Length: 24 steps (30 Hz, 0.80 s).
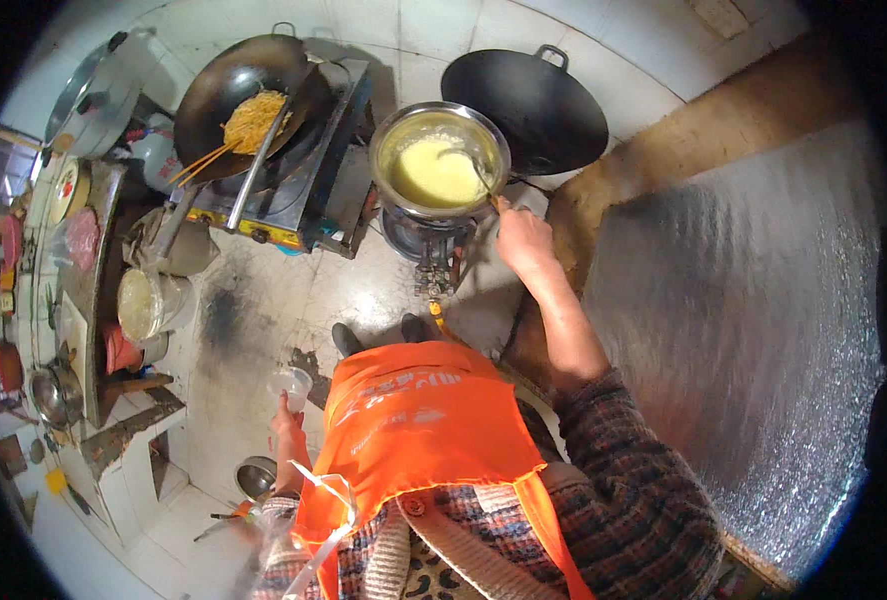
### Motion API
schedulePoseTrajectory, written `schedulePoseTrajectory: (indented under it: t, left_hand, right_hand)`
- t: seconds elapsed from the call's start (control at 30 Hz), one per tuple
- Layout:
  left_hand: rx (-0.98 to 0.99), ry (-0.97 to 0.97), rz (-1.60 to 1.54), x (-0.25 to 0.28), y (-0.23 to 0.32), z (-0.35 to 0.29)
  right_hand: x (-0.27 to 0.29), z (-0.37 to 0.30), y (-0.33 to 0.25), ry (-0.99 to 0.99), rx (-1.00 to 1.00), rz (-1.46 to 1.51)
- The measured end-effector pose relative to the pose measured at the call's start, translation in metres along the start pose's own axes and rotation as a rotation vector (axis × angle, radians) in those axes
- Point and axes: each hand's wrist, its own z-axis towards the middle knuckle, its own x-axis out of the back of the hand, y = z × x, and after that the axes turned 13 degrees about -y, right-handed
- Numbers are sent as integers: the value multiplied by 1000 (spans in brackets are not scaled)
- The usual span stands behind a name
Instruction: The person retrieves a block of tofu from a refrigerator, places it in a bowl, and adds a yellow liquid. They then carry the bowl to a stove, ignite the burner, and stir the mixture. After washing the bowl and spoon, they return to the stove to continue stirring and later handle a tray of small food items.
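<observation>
My right hand (pixel 523 238) is closed around the handle of a ladle (pixel 480 172). The ladle's bowl dips into a pale yellow liquid (pixel 425 172) inside a wide metal pot (pixel 380 165). This pot stands on a small burner (pixel 433 275) on the floor ahead of me. Low on my left side, my left hand (pixel 285 428) grips a clear plastic cup (pixel 291 384) by its edge, well apart from the pot. What the cup contains, if anything, cannot be made out. An orange apron (pixel 428 415) covers my front.
Left of the pot, a wok (pixel 203 95) with noodles (pixel 253 120) and chopsticks (pixel 203 163) sits on a gas stove (pixel 303 215). A black wok (pixel 523 110) leans behind the pot. A large shiny sheet (pixel 733 290) fills the right side; a cluttered shelf (pixel 103 270) lines the left.
</observation>
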Motion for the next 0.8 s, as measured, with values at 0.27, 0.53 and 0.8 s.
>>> schedulePoseTrajectory:
  t: [0.27,0.53,0.8]
  left_hand:
    - [87,294,-118,3,-12,10]
    - [219,591,-17,19,8,-17]
    - [278,762,-313,132,-15,3]
  right_hand:
    - [-12,12,2,-31,45,205]
    - [-22,11,-96,245,466,248]
    - [-127,-28,-354,-477,1062,-95]
